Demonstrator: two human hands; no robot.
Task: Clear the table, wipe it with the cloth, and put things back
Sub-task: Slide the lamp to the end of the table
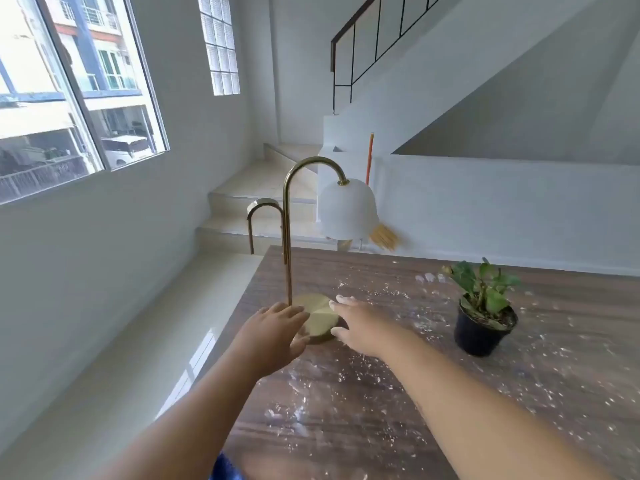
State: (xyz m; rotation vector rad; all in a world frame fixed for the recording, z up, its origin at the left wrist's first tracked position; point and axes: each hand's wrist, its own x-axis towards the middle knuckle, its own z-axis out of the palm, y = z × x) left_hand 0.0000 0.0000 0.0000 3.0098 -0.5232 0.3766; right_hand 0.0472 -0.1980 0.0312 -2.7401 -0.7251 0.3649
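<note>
A brass lamp with a curved neck and a white bell shade (347, 209) stands near the left edge of the dark wooden table (381, 403). Its round gold base (320, 315) lies between my two hands. My left hand (273, 329) reaches to the base's left side, fingers spread, at or just touching the rim. On the right side my right hand (356, 323) is open, with white powder on its fingertips. White powder is scattered over the tabletop. A small green plant in a black pot (485, 327) stands to the right. No cloth is in view.
The table's left edge drops to a pale tiled floor (104, 375). A metal chair back (261, 216) rises behind the far left corner. A broom with an orange handle (370, 161) leans on the white wall by the stairs. A window fills the left wall.
</note>
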